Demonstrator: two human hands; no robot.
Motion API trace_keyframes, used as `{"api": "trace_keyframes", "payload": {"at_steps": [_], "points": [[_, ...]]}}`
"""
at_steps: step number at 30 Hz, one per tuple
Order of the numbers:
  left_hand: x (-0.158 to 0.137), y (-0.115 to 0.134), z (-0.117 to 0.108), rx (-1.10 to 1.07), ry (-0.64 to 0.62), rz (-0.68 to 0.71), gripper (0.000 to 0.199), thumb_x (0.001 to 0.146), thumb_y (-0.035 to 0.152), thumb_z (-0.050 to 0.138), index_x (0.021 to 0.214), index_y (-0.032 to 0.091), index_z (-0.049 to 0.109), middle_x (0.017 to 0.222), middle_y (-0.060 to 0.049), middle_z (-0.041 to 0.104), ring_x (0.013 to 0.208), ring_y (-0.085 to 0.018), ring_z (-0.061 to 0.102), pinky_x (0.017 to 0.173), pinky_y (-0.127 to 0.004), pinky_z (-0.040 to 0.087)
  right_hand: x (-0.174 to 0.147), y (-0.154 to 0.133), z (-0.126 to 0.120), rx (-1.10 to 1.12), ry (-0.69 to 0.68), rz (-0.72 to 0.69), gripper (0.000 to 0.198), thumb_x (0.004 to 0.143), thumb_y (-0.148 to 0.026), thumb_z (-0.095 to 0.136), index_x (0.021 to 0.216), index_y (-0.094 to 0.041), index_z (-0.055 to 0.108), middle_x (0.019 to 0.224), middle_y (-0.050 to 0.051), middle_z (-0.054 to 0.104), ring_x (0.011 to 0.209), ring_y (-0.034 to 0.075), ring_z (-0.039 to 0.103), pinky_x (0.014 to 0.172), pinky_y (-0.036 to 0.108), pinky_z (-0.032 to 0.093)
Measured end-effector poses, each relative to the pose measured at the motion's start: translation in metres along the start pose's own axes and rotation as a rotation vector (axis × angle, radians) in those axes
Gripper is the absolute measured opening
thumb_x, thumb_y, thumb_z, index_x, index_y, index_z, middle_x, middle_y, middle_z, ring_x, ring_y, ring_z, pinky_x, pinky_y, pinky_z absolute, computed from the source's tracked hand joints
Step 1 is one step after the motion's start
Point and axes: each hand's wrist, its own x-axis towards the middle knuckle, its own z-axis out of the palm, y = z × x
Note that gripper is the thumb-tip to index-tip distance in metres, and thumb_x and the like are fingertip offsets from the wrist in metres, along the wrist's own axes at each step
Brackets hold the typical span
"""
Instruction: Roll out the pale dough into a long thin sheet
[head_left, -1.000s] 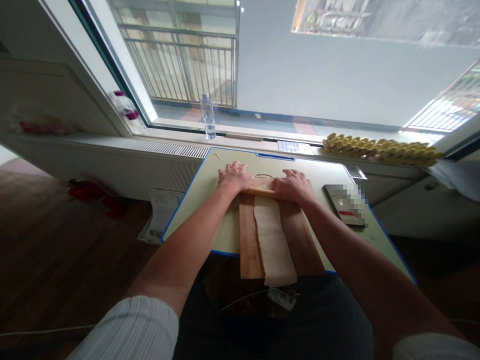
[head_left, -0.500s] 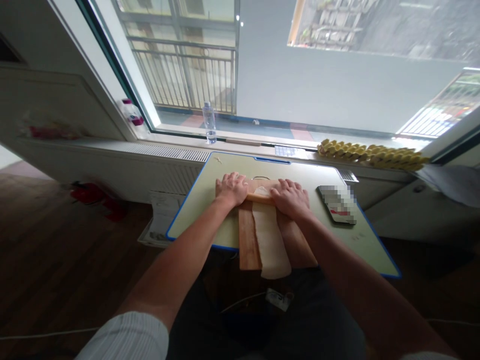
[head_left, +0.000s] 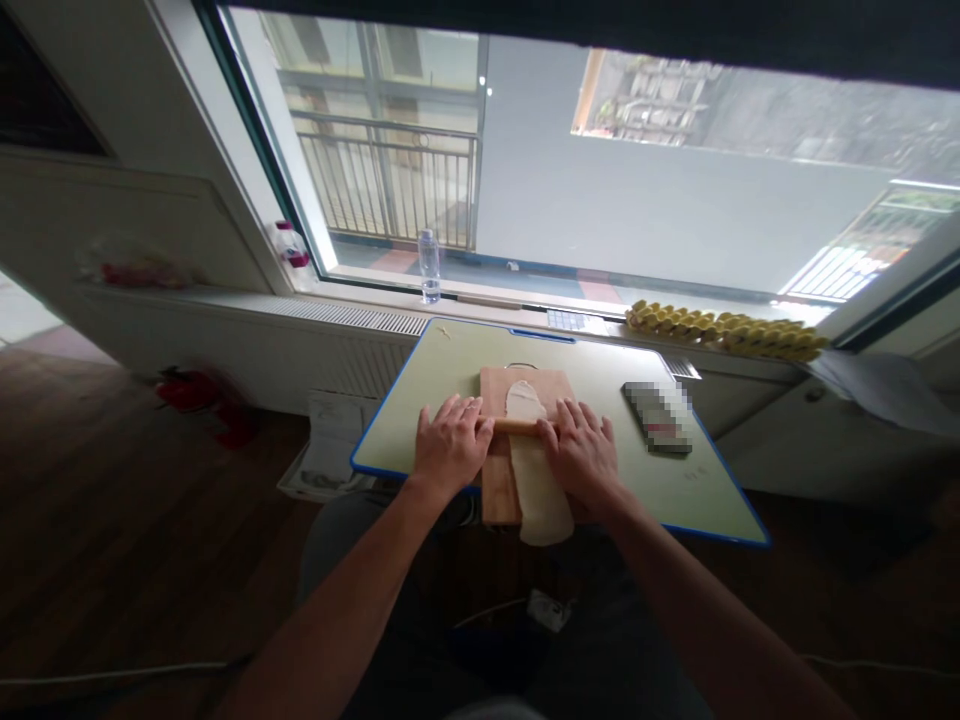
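A wooden rolling pin (head_left: 515,426) lies crosswise over a long, flat strip of dough (head_left: 540,488). My left hand (head_left: 452,442) presses on the pin's left end and my right hand (head_left: 583,447) on its right end, both palms down. Beneath the dough is a wooden cutting board (head_left: 498,488), partly covered by my right hand. The rounded far end of the dough shows beyond the pin, and its near end hangs over the board's front edge. Both ends of the pin are hidden under my hands.
The board rests on a pale green, blue-edged table (head_left: 397,420). A phone-like object (head_left: 658,420), partly pixelated, lies at the right. On the window ledge stand a clear bottle (head_left: 429,268) and yellow egg trays (head_left: 724,332). A red object (head_left: 187,390) is on the floor at left.
Both hands and the rolling pin have come toward me along the dough, uncovering its far end and the far part of the board. The camera view has tilted up slightly.
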Motion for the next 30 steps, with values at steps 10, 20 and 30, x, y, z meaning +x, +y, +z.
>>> {"api": "trace_keyframes", "payload": {"at_steps": [10, 20, 30], "points": [[-0.025, 0.022, -0.018, -0.003, 0.043, -0.01, 0.029, 0.104, 0.037, 0.049, 0.1, 0.027, 0.076, 0.135, -0.008, 0.076, 0.128, -0.029, 0.065, 0.122, -0.054, 0.036, 0.015, 0.002, -0.02, -0.006, -0.034, -0.14, 0.051, 0.111, -0.042, 0.032, 0.15, -0.027, 0.062, 0.167, 0.008, 0.05, 0.154, 0.028, 0.041, 0.125, 0.052, 0.032], [0.001, 0.025, 0.004, 0.054, -0.035, -0.091, 0.046, 0.104, 0.029, 0.041, 0.145, 0.027, 0.063, 0.16, -0.009, 0.058, 0.147, -0.031, 0.051, 0.118, -0.052, 0.041, 0.052, 0.0, -0.011, -0.097, -0.081, -0.242, 0.061, 0.106, -0.038, 0.036, 0.165, -0.03, 0.046, 0.175, 0.005, 0.037, 0.158, 0.033, 0.033, 0.125, 0.062, 0.027], [0.025, 0.018, 0.002, 0.086, -0.079, -0.076, 0.05, 0.104, 0.036, 0.04, 0.147, 0.03, 0.065, 0.162, -0.009, 0.056, 0.146, -0.033, 0.05, 0.115, -0.055, 0.043, 0.056, -0.006, -0.005, -0.042, -0.071, -0.097, 0.058, 0.107, -0.049, 0.039, 0.16, -0.031, 0.052, 0.168, 0.004, 0.049, 0.148, 0.029, 0.047, 0.121, 0.049, 0.037]]}}
